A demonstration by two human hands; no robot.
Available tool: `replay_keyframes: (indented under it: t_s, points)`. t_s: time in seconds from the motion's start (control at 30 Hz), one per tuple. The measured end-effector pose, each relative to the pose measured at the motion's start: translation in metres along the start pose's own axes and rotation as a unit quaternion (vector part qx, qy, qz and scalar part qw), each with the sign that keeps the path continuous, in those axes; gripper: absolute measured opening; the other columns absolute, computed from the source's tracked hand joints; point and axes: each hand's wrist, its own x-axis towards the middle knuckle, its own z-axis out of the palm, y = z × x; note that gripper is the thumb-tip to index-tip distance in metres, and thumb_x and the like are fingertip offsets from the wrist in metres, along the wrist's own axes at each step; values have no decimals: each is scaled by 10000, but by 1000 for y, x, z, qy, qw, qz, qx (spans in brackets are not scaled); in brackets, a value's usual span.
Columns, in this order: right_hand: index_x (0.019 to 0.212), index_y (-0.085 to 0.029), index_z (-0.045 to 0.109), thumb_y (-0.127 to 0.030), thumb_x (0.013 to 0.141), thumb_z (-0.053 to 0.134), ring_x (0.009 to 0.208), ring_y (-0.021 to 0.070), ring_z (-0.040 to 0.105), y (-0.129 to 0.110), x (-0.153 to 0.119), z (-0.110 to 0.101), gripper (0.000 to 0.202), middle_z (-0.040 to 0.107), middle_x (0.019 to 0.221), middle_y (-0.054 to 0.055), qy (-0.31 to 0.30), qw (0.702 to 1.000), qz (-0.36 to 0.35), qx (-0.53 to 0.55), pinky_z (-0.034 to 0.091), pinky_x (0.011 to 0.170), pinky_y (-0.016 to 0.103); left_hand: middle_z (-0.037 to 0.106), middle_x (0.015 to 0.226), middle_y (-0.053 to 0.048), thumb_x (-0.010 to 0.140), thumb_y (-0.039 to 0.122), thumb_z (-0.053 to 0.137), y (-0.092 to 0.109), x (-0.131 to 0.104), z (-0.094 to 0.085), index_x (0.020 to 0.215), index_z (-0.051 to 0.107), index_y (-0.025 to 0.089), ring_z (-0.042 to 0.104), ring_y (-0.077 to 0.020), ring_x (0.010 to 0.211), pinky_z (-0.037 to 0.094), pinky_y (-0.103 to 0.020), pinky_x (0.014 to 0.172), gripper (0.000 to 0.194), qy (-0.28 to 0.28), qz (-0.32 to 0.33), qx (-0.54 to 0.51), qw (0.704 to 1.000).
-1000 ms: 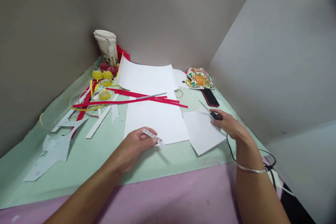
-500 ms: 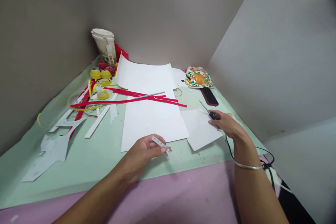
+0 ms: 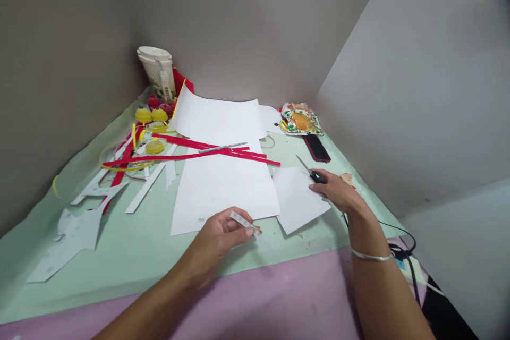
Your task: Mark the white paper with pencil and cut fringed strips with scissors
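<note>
Between the thumb and fingers of my left hand (image 3: 229, 234) is a small white strip with grey marks (image 3: 241, 219), held above the table's near edge. My right hand (image 3: 334, 189) grips a pair of scissors (image 3: 316, 175) by the dark handle, blades pointing away to the upper left. Beneath the scissors lies a loose white paper piece (image 3: 298, 204). A large white sheet (image 3: 227, 186) spreads out beyond my left hand, its far end curling up. Across it lie red strips (image 3: 239, 152) and a pencil (image 3: 223, 146).
At the left are yellow domed pieces (image 3: 144, 114), white paper scraps (image 3: 75, 231) and a lidded white container (image 3: 157, 71). A phone (image 3: 317, 147) and a patterned packet (image 3: 300, 118) lie at the back right. Black cables (image 3: 406, 249) run along the right edge.
My right hand has shifted slightly left with the scissors. The left hand keeps the strip in nearly the same place. The view has tilted a little.
</note>
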Motion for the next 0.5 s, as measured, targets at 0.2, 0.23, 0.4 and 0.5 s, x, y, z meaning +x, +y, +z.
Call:
replay_keyframes:
  t_s: [0.2, 0.23, 0.4, 0.5]
  points:
    - [1276, -217, 588, -206, 685, 660, 611, 134, 561, -7, -7, -5, 596, 686, 926, 37, -11, 1000, -8, 3, 427, 552, 230, 741, 942, -81, 749, 326, 707, -11, 2, 14, 858, 595, 209, 644, -232, 961, 403, -358, 885, 196, 16, 23, -35, 999]
    - [1280, -212, 586, -209, 693, 656, 619, 142, 567, -8, -8, -7, 591, 684, 899, 41, -10, 1000, -7, 1, 432, 556, 235, 740, 952, -80, 751, 323, 705, -13, 3, 15, 855, 599, 208, 646, -229, 952, 406, -356, 883, 188, 22, 30, -41, 998]
    - [1278, -182, 592, -194, 698, 638, 635, 158, 580, -4, -12, -15, 582, 667, 849, 49, 7, 1000, -2, -19, 461, 630, 268, 743, 930, -62, 748, 312, 710, -19, 4, 18, 844, 600, 215, 646, -208, 931, 416, -333, 874, 175, 38, 45, -62, 996]
    - [1279, -173, 592, -178, 683, 630, 687, 169, 585, 1, -13, -19, 597, 659, 891, 57, 27, 999, 2, -37, 457, 670, 273, 745, 953, -58, 762, 314, 707, -19, 4, 18, 867, 598, 220, 645, -189, 915, 415, -319, 871, 178, 35, 47, -59, 997]
